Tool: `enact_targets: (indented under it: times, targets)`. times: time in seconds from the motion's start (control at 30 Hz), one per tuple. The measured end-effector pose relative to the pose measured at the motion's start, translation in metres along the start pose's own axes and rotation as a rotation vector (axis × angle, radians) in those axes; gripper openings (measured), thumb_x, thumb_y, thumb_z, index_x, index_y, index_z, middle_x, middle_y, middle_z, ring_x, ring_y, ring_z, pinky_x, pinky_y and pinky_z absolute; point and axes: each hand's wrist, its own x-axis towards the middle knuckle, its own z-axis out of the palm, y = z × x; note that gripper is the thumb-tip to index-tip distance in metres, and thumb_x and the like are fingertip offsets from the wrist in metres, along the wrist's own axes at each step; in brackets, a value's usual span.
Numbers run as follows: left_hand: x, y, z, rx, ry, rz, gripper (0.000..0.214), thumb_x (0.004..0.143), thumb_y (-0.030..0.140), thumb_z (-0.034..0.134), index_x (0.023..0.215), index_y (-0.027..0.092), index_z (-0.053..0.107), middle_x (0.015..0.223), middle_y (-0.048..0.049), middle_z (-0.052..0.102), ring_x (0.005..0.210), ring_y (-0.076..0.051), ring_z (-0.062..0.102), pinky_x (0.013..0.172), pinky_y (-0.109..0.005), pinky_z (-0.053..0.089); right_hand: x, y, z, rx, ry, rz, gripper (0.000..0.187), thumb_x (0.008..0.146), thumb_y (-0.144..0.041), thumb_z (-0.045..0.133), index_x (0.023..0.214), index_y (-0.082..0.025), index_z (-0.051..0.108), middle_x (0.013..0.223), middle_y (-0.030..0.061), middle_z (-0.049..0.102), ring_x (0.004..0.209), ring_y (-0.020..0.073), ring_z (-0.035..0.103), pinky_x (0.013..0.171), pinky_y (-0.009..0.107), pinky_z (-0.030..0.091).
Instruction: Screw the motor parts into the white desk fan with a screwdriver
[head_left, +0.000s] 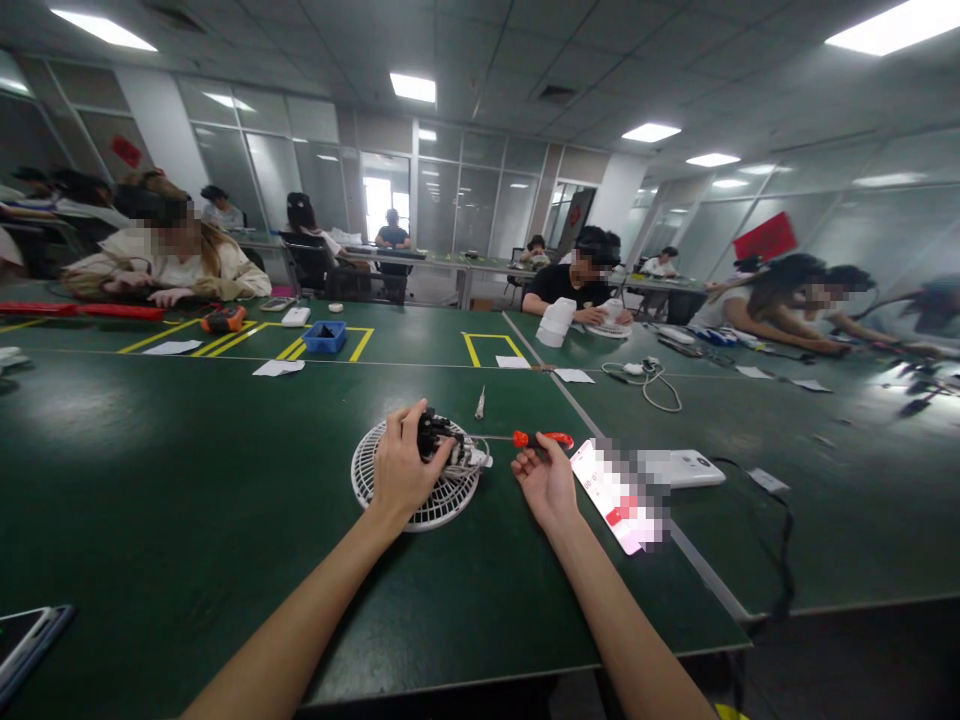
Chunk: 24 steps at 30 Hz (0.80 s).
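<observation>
A round white fan grille (pixel 365 470) lies flat on the green table, with a black motor assembly (pixel 429 432) and white wires (pixel 474 460) on top of it. My left hand (pixel 405 465) is closed around the motor, fingers behind it and thumb in front. In my right hand (pixel 549 482) is a screwdriver (pixel 529 439) with an orange and black handle, held level. Its shaft points left at the motor; whether the tip touches a screw is too small to tell. A small white pointed piece (pixel 480 403) lies just beyond the grille.
Right of my right hand lies a lit phone (pixel 611 495), beside a white device (pixel 679 468) with a dark cable. Another phone (pixel 30 640) is at the near left. Farther back are a blue bin (pixel 325 337), paper slips (pixel 279 368) and a coiled cable (pixel 649 378). Several people sit around.
</observation>
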Motion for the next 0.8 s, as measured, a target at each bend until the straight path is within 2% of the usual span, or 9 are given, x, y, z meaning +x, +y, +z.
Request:
enact_targets:
  times: [0.2,0.4,0.63,0.7,0.8]
  targets:
    - [0.000,0.000,-0.001,-0.018,-0.004,-0.003,0.062,0.089,0.046,0.069,0.142,0.020,0.047,0.129,-0.0148,0.055,0.109,-0.030,0.064,0.088,-0.047,0.058,0.006,0.000,-0.006,-0.016,0.004,-0.022,0.023,0.076,-0.029,0.075,0.070,-0.022,0.054,0.052,-0.0049,0.052,0.049,0.0103,0.049,0.048,0.020,0.047]
    - [0.000,0.000,-0.002,-0.015,-0.013,-0.009,0.062,0.089,0.045,0.068,0.142,0.021,0.047,0.130,-0.0148,0.055,0.111,-0.031,0.064,0.090,-0.047,0.057,0.010,0.000,-0.011,-0.015,0.028,-0.042,0.023,0.081,-0.033,0.073,0.072,-0.024,0.054,0.051,-0.0063,0.050,0.046,0.0102,0.047,0.047,0.020,0.047]
    - [0.000,0.000,0.000,-0.047,-0.007,-0.006,0.065,0.088,0.040,0.068,0.143,0.018,0.042,0.130,-0.0158,0.056,0.117,-0.032,0.061,0.096,-0.047,0.055,0.005,0.001,-0.006,-0.107,0.062,-0.042,0.027,0.078,-0.038,0.080,0.079,-0.022,0.058,0.063,-0.0027,0.062,0.056,0.0122,0.062,0.053,0.021,0.053]
    - [0.000,0.001,-0.001,-0.057,-0.005,-0.013,0.065,0.088,0.038,0.067,0.144,0.017,0.041,0.129,-0.0161,0.056,0.117,-0.032,0.061,0.096,-0.047,0.055,0.004,0.002,-0.004,-0.150,0.048,-0.020,0.026,0.079,-0.039,0.079,0.079,-0.020,0.061,0.060,-0.0032,0.059,0.053,0.0107,0.059,0.049,0.019,0.050]
    - [0.000,0.002,-0.002,-0.055,-0.012,-0.017,0.065,0.088,0.034,0.064,0.145,0.017,0.040,0.130,-0.0165,0.056,0.117,-0.032,0.062,0.097,-0.048,0.055,0.007,0.006,-0.005,-0.250,-0.017,-0.015,0.029,0.075,-0.040,0.082,0.080,-0.017,0.065,0.054,-0.0058,0.053,0.045,0.0070,0.047,0.041,0.016,0.039]
